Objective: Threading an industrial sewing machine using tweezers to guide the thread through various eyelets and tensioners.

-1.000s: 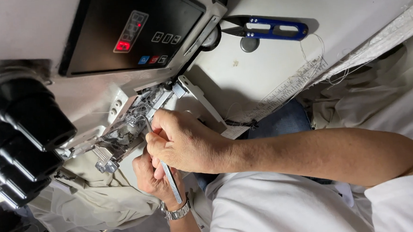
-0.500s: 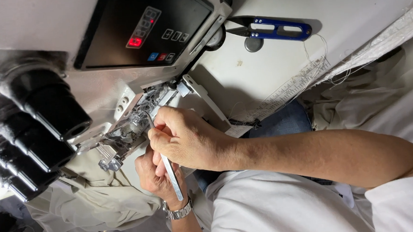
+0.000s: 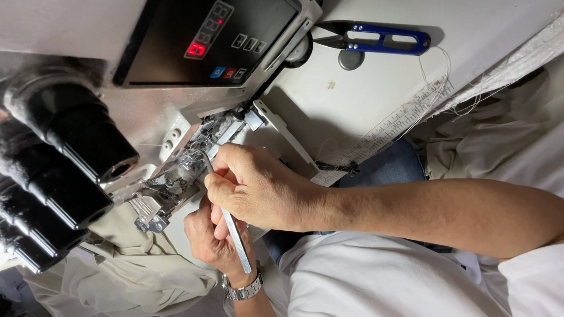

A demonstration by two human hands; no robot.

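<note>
Right hand (image 3: 258,189) stays in the same spot as a second ago, fingers shut tight on the long thin silver metal tweezers (image 3: 236,238), so the fiddly work goes on. Their tip pokes up into the shiny needle part of the grey sewing machine (image 3: 167,184). Left hand (image 3: 210,236) curls just under; its grip is hidden

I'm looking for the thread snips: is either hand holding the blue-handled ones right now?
No. The blue-handled snips lie untouched on the white machine table, well away from both hands at the needle area.
</note>
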